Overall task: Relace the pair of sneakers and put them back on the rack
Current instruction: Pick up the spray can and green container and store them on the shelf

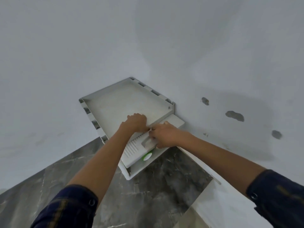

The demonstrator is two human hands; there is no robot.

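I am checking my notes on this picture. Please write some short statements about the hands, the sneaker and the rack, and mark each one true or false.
1. Both hands are at the rack. True.
2. The sneaker lies on the floor. False: it sits on the rack's lower shelf.
3. The right hand touches the sneaker. True.
4. The left hand hangs idle. False: it is at the top shelf's front edge, fingers curled.
5. The sneaker is white with a green spot. True.

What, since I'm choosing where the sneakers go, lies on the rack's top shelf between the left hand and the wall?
Nothing: the head view shows the top shelf bare from the left hand to the wall.
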